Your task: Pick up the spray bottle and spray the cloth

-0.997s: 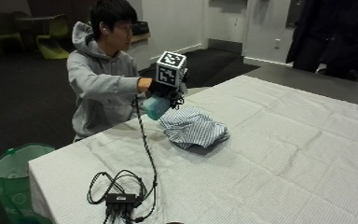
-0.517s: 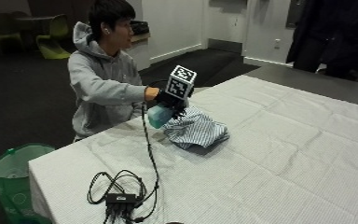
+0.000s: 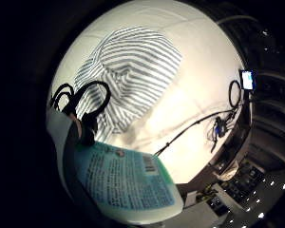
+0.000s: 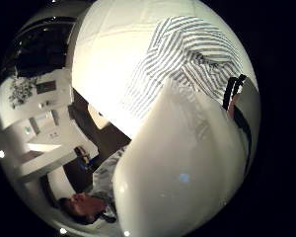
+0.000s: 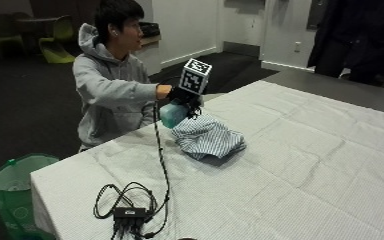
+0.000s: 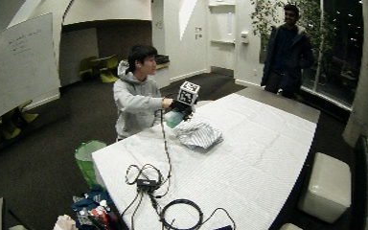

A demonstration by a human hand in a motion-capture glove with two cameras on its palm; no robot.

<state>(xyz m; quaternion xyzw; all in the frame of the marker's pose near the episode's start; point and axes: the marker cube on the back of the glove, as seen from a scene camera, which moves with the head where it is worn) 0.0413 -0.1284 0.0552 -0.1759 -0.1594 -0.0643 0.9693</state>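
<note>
Spray bottle (image 5: 173, 114) in gloved hand (image 5: 181, 96), above striped cloth (image 5: 206, 138), green bin (image 5: 11, 190) beside table (image 5: 325, 165)

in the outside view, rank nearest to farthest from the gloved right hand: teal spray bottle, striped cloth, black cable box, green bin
1. Teal plastic spray bottle, held in the gloved right hand.
2. Striped cloth, crumpled just below.
3. Black cable box, near table edge.
4. Green bin, on the floor beside the table.

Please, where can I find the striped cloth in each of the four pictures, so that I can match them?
Outside view: the crumpled blue-and-white striped cloth lies on the white tablecloth, beside the gloved right hand.
Wide outside view: same cloth, mid-table near the person.
Little finger side palm view: cloth beyond the teal plastic spray bottle.
Thumb side palm view: cloth behind the bottle.
Shared landmark: the tablecloth.
</note>
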